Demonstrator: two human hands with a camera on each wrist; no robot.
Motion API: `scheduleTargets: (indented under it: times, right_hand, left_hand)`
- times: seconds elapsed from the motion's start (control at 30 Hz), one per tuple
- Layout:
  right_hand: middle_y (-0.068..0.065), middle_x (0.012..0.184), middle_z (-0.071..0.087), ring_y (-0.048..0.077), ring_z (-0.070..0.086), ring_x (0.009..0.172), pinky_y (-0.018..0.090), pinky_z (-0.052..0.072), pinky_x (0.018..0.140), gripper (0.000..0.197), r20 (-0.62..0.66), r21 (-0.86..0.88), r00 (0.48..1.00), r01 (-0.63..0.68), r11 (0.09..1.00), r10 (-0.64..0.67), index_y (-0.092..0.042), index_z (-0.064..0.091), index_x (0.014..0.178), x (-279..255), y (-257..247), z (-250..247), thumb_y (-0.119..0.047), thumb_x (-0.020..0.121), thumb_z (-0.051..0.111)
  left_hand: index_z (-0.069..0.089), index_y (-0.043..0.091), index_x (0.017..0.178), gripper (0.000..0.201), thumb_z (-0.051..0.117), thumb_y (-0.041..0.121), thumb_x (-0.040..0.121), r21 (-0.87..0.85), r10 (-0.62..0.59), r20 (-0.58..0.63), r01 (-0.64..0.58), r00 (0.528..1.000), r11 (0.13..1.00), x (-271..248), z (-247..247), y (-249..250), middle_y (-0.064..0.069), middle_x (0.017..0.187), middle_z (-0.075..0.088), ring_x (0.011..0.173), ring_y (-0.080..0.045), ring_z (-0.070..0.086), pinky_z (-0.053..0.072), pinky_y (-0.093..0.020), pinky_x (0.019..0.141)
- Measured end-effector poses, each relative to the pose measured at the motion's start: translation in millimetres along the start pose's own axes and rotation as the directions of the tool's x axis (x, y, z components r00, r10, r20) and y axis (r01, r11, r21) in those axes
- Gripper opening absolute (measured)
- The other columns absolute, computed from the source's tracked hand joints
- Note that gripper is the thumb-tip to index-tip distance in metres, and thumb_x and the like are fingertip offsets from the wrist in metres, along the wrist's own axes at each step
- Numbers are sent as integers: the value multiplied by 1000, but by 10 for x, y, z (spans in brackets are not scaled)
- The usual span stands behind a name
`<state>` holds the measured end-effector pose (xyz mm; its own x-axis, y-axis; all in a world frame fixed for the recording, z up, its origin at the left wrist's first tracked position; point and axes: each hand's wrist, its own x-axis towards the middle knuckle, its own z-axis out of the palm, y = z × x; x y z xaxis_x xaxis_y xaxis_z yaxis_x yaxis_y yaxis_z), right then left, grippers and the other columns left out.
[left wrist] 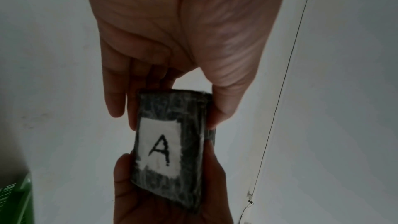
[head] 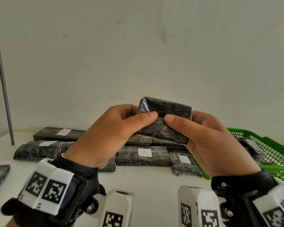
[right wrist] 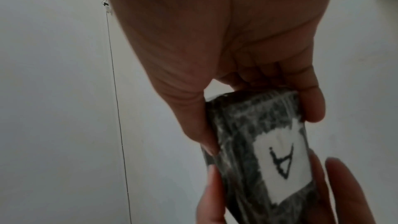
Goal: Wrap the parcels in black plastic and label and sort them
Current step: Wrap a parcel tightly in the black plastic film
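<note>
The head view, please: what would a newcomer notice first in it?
A small black-wrapped parcel held up at centre by the left hand and right hand. Its white "A" label faces away. More wrapped parcels lie on the table beyond, beside a green basket.

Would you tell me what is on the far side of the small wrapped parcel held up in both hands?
The wrist views show a white label marked "A" on the parcel, which the left hand and right hand hold. Fingers cover the label's edges.
</note>
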<state>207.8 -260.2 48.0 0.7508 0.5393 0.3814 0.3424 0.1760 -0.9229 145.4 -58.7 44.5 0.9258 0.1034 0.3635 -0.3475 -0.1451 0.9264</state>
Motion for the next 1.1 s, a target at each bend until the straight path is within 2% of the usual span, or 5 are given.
scheduleTargets:
  times: [0.2, 0.4, 0.6, 0.83, 1.1]
  right_hand:
    - [15, 110, 80, 33, 75, 111, 57, 49, 111, 38, -28, 0, 999, -19, 1000, 19, -7, 80, 107, 27, 46, 18, -39, 87, 72]
    - [21, 105, 79, 40, 75, 105, 42, 59, 87, 44, -59, 41, 998, -28, 999, 31, 3, 76, 102, 40, 33, 50, -37, 85, 82]
    - [22, 106, 78, 36, 76, 104, 50, 59, 96, 45, -74, 51, 997, -2, 999, 6, 4, 76, 105, 34, 17, 55, -38, 90, 76]
    - [17, 112, 79, 35, 74, 113, 58, 47, 112, 38, -75, 42, 997, 12, 999, -9, -3, 78, 108, 24, 32, 42, -38, 91, 75]
    - [13, 114, 79, 33, 75, 111, 55, 51, 109, 41, -72, -2, 996, 54, 999, -54, -11, 77, 115, 24, 22, -34, -31, 80, 81]
  left_hand:
    - [76, 0, 102, 49, 84, 43, 80, -139, -70, -44, 64, 997, 988, 27, 87, -25, -14, 99, 79, 95, -23, 77, 64, -35, 86]
    - [77, 1, 92, 50, 71, 44, 67, -217, -97, -12, 92, 995, 972, -1, 98, 22, -17, 95, 79, 88, -21, 77, 64, -30, 78]
    - [76, 1, 97, 47, 82, 44, 81, -205, -91, -11, 86, 996, 975, 7, 77, 7, -14, 98, 79, 93, -21, 77, 64, -32, 83]
    - [75, 3, 104, 56, 72, 44, 66, -192, -34, -64, 21, 997, 981, 10, 93, -4, -9, 97, 80, 92, -16, 77, 64, -32, 81]
    - [76, 16, 112, 41, 87, 39, 80, -168, 11, -9, -13, 1000, 986, 22, 75, -53, -6, 111, 79, 106, -19, 76, 60, -29, 91]
